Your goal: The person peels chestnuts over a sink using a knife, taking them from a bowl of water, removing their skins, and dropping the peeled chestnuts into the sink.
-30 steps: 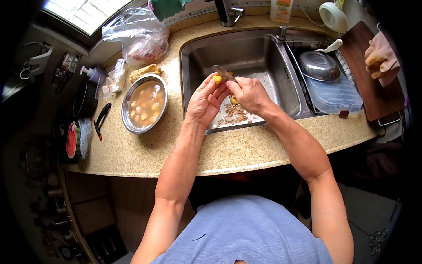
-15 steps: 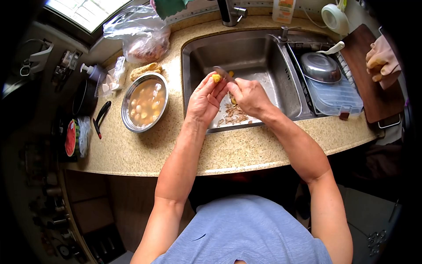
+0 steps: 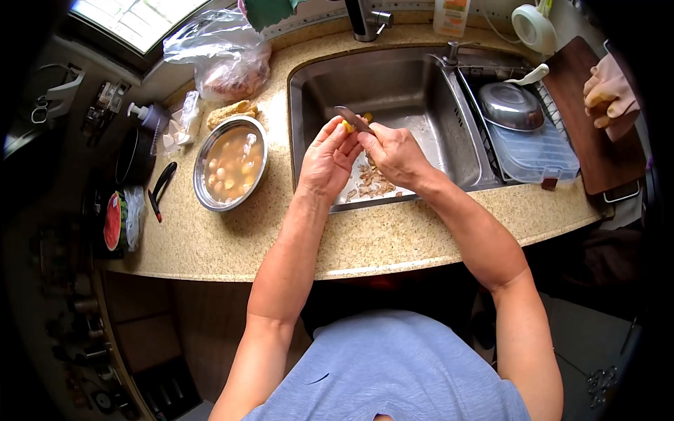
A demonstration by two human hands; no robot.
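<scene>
Yellow piece [image 3: 347, 126] clamped in left hand's fingers [image 3: 332, 138], palm upturned, right fingers [image 3: 375, 139] clamped round knife [image 3: 354, 119]

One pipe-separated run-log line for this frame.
left hand: holding yellow piece | right hand: holding knife, blade at piece | scraps: in sink | bowl: on counter

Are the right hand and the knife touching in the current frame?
Touching. The head view shows the knife held in the right hand, its blade jutting out past the thumb and forefinger.
</scene>
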